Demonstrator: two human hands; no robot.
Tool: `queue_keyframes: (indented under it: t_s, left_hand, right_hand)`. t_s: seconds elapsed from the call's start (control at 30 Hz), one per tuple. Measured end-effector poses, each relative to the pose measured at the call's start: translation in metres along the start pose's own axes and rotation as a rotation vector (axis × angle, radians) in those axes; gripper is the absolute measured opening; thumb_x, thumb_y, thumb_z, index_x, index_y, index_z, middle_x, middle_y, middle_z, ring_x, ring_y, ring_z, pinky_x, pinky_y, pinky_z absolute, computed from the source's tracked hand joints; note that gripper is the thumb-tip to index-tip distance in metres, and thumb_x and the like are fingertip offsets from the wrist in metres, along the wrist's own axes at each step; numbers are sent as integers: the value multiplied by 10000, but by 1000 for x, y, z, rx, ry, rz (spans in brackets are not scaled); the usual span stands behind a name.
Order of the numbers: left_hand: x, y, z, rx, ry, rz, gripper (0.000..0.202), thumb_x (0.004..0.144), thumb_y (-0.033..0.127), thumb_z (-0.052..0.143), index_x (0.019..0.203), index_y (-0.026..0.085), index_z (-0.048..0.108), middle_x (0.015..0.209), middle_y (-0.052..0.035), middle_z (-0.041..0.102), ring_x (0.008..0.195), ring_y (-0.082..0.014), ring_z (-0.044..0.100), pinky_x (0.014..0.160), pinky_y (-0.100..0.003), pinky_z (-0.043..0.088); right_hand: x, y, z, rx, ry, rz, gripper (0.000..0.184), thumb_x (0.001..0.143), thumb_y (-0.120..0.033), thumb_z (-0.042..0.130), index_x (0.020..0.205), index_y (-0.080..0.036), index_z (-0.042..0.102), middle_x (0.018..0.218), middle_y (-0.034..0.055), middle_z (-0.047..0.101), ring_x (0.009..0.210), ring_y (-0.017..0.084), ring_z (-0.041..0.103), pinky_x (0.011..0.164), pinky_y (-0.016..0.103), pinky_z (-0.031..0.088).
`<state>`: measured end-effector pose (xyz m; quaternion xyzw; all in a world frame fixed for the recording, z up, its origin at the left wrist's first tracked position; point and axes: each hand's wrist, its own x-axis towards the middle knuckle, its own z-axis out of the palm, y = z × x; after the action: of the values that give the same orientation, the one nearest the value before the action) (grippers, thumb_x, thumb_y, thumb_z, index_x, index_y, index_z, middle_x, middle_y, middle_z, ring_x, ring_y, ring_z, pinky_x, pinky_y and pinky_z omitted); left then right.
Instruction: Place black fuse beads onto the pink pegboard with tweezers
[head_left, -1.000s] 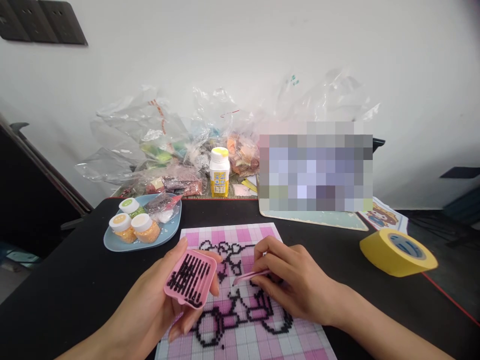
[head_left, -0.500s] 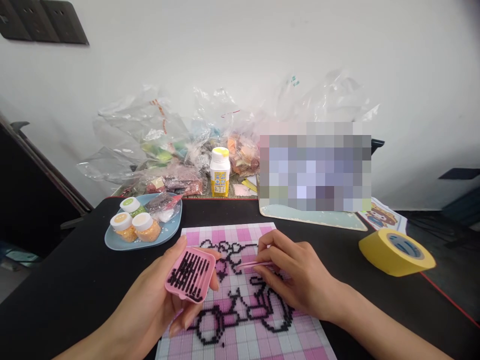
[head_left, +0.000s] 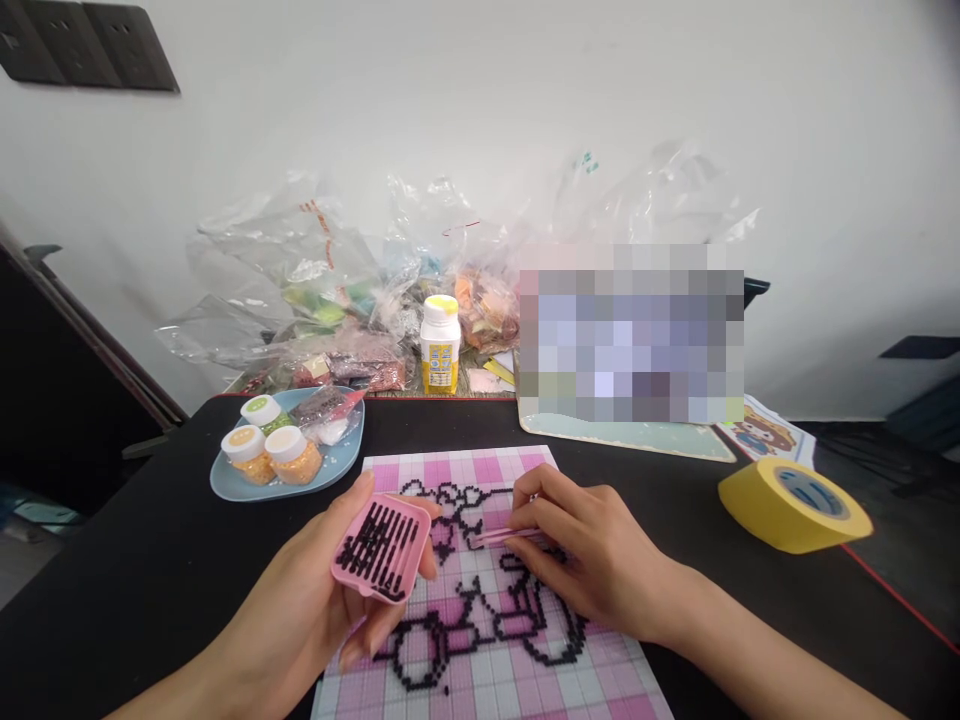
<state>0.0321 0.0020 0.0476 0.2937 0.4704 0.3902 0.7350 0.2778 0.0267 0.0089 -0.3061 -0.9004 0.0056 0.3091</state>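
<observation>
My left hand is closed around a small pink tray, tilted toward me, with rows of black beads in its grooves. Between the thumb and fingers of my right hand are pink tweezers, their tips down at the black bead outline. Beneath both hands lies a pink and white checked pegboard. Black beads on it form a bicycle-like outline in the lower part and curly shapes higher up. My right hand covers part of the pattern.
On the left, a blue plate carries several lidded bead jars and small bags. A white bottle stands before plastic bags along the wall. Yellow tape lies right, near a printed sheet and a pale board.
The tweezers' tips have shifted very slightly, and the right fingers have moved a little. My left hand and the pink tray stay almost where they were.
</observation>
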Motion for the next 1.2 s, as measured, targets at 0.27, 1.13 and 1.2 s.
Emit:
queue_keyframes:
  t_s: [0.27, 1.13, 1.2]
  left_hand:
    - [0, -2, 0, -14, 1, -5, 429, 798, 531, 676, 945, 133, 747, 667, -53, 737, 313, -64, 461, 301, -166, 278]
    - [2, -2, -2, -14, 1, 2, 463, 796, 542, 684, 993, 126, 731, 670, -44, 725, 312, -64, 464, 294, -163, 306]
    - [2, -2, -2, -22, -4, 6, 460, 792, 538, 688, 990, 125, 732, 670, -47, 727, 311, -65, 465, 289, -161, 298]
  right_hand:
    - [0, 0, 1, 11, -3, -4, 141, 986, -219, 473, 899, -167, 570, 895, 54, 592, 623, 108, 512, 505, 221, 388]
    - [0, 0, -1, 9, 19, -26, 117, 978, -210, 495, 914, -162, 580, 912, 48, 589, 625, 103, 505, 501, 231, 379]
    - [0, 0, -1, 11, 22, -25, 111, 975, -204, 498, 916, -160, 581, 913, 48, 586, 628, 103, 504, 502, 233, 384]
